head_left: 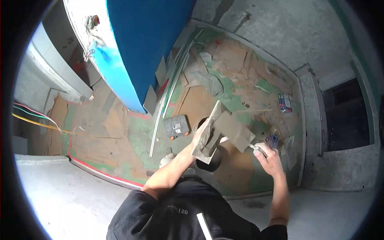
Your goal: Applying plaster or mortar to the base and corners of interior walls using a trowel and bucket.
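My left hand (194,142) grips a pale rectangular board (203,157) from its left side, with wet grey mortar (210,134) smeared on its face. My right hand (267,158) is closed on the handle of a trowel (240,136), whose flat, grey-coated blade reaches over to the board's right part. A dark round bucket (213,162) stands below the board, partly hidden behind it.
The cardboard-strewn green floor (112,148) holds a grey toolbox (176,127), long pale strips (154,142), wire coils (273,141) and a small package (285,102). A blue wall (144,48) juts in at the upper left; loose wires (48,120) hang left. A dark opening (346,114) is right.
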Tool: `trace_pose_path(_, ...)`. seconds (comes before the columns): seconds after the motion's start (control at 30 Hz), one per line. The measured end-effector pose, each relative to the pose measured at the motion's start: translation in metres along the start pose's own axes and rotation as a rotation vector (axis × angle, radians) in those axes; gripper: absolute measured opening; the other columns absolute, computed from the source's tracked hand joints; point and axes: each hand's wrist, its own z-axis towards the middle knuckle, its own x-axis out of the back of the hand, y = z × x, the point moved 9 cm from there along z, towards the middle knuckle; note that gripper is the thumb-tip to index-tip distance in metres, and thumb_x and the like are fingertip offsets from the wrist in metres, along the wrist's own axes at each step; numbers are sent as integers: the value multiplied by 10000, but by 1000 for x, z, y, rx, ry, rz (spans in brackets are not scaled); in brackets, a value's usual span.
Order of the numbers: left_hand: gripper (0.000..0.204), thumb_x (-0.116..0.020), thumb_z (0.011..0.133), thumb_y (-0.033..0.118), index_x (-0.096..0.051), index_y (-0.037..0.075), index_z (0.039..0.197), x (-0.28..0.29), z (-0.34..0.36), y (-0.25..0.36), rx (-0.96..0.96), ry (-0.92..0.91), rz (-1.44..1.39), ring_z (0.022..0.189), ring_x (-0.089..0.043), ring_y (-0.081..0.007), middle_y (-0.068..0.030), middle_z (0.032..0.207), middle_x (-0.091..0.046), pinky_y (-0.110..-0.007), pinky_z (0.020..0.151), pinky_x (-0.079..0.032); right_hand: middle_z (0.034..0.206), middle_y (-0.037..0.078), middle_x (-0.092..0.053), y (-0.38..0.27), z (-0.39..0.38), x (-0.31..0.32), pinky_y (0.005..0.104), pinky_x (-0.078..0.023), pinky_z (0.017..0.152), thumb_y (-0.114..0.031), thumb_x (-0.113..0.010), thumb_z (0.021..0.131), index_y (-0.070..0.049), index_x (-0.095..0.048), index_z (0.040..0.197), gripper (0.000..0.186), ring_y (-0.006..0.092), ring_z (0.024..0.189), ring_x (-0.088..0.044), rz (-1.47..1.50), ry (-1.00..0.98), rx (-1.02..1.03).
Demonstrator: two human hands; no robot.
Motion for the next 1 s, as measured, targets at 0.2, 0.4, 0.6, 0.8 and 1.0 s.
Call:
trace_pose_path(0.2, 496, -523, 1139, 239, -476, 117, 1617, 31, 10, -6, 18, 72, 175, 1324, -655, -263, -88, 1548, -599, -451, 1101, -579, 892, 141, -762, -78, 16, -10, 449, -577, 682, -380, -769, 984, -101, -735, 1143, 323, 373, 785, -750, -416, -264, 283)
trace_pose_path(0.4, 473, -481, 1165, 293, -495, 132, 1609, 33, -3, -35, 92, -26, 120, 1399, -598, -267, -87, 1577, -575, -535, 1221, -464, 895, 119, -753, -49, 55, 2, 475, -585, 676, -365, -779, 976, -119, -717, 1154, 310, 373, 787, -740, -502, -128, 287)
trace_pose_path(0.6, 590, -466, 1157, 463, -444, 140, 1651, 6, -21, -51, 212, 95, -49, 1484, -516, -305, -116, 1649, -500, -643, 1290, -323, 889, 215, -754, -13, 115, 17, 548, -588, 751, -448, -638, 1063, -100, -730, 1157, 371, 470, 848, -742, -418, 59, 33)
trace_pose_path(0.8, 704, -492, 1125, 543, -404, 110, 1673, 10, -31, -24, 33, 132, -51, 1556, -420, -363, -142, 1709, -417, -592, 1313, -309, 594, 16, -537, 52, 55, -24, 273, -358, 392, -405, -521, 1152, 13, -708, 1166, 458, 86, 417, -469, 467, 19, -390)
trace_pose_path(1.0, 694, -512, 1112, 524, -427, 96, 1651, 37, -22, 5, -112, 190, -98, 1507, -486, -381, -176, 1669, -468, -587, 1294, -357, 654, 33, -559, 54, -27, -80, 267, -386, 405, -427, -523, 1156, -13, -666, 1147, 438, 96, 437, -479, 836, 18, -561)
